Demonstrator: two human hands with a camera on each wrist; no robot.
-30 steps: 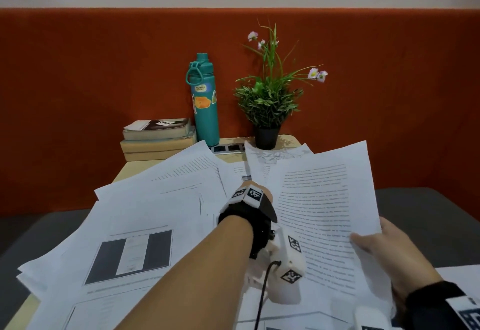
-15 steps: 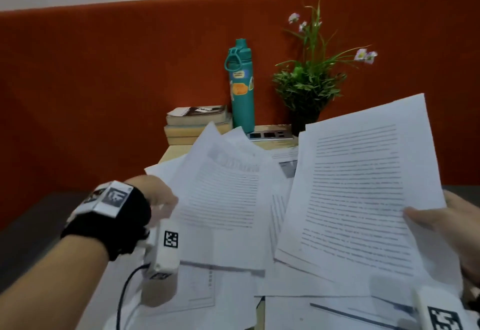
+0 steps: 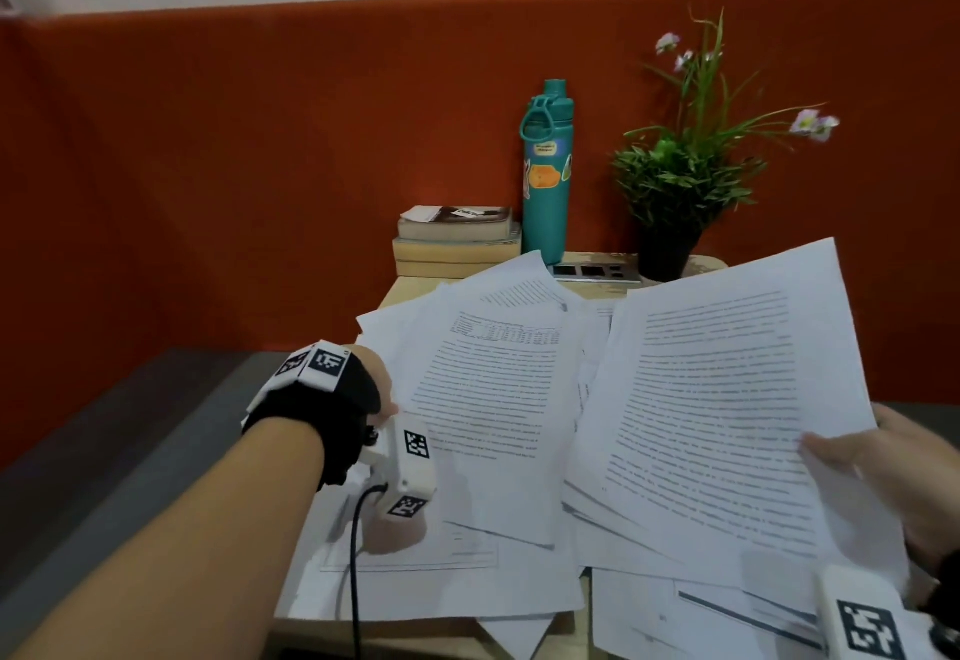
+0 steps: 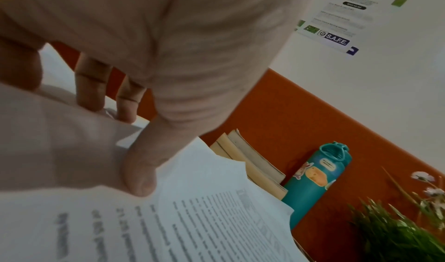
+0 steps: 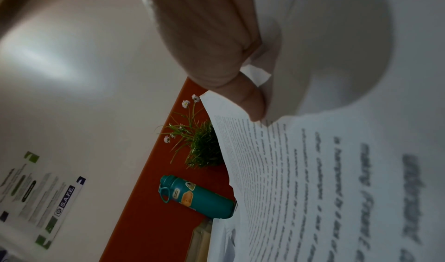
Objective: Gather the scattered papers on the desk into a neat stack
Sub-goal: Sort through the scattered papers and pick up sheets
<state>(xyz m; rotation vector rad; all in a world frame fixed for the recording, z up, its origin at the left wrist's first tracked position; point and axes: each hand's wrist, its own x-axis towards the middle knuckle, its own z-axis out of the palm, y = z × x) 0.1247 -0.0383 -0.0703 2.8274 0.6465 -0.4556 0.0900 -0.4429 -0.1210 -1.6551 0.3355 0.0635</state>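
Across the desk (image 3: 387, 298) scattered papers (image 3: 467, 576) overlap; the right hand (image 3: 904, 477) pinches a raised sheaf (image 3: 727, 425) at its edge, the left hand (image 3: 376, 384) pinches another sheet (image 3: 493, 399); behind stand books (image 3: 457, 244), bottle (image 3: 545, 176), plant (image 3: 680, 181)

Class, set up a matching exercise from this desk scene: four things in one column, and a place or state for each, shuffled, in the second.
Things:
1. bottle
2. plant
3. books
4. text sheet

Places or states:
A. pinched by the right hand
B. stacked, left of the bottle
C. in a black pot
D. teal, upright, with stickers

Pairs: 1-D, 2-C, 3-B, 4-A
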